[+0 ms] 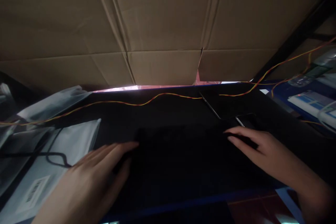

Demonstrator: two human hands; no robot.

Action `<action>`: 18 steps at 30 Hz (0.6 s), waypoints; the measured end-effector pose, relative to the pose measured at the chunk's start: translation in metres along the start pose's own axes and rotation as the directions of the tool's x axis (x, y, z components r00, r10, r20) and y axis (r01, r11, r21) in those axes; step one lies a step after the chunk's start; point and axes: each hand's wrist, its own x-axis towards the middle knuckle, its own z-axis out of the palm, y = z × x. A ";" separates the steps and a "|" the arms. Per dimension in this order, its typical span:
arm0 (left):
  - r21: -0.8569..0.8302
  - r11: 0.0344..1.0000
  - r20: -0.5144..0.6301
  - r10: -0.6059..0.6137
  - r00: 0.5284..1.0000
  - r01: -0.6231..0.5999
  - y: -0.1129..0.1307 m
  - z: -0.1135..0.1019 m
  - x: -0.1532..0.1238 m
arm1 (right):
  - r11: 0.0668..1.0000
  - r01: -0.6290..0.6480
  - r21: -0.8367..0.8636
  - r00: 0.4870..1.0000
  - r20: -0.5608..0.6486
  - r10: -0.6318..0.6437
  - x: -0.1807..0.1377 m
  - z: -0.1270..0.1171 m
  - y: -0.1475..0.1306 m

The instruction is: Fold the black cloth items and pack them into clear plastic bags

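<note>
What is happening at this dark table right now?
A person rests both hands on a black work surface. The left hand lies flat and open next to flat silver-grey plastic bags. The right hand reaches, fingers stretched out, toward a small dark flat object with a shiny edge; it is too dark to say what that is. A thin twisted yellow-and-red wire runs across the back, in front of a brown cardboard sheet.
</note>
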 end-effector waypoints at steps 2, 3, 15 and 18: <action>0.080 0.996 -0.044 0.050 0.998 -0.046 0.013 -0.004 0.019 | 0.990 0.087 -0.107 0.996 -0.006 -0.088 0.008 0.001 -0.008; 0.109 0.989 -0.062 0.109 0.992 -0.101 0.022 -0.006 0.028 | 0.980 0.135 -0.150 0.991 -0.001 -0.136 0.009 0.000 -0.013; -0.191 0.885 0.196 0.459 0.867 -0.425 0.052 0.062 0.104 | 0.936 0.277 -0.218 0.961 0.041 -0.275 0.015 0.043 -0.024; -0.219 0.894 0.217 0.436 0.874 -0.391 0.044 0.068 0.101 | 0.951 0.181 -0.252 0.950 -0.205 -0.235 -0.001 0.040 -0.015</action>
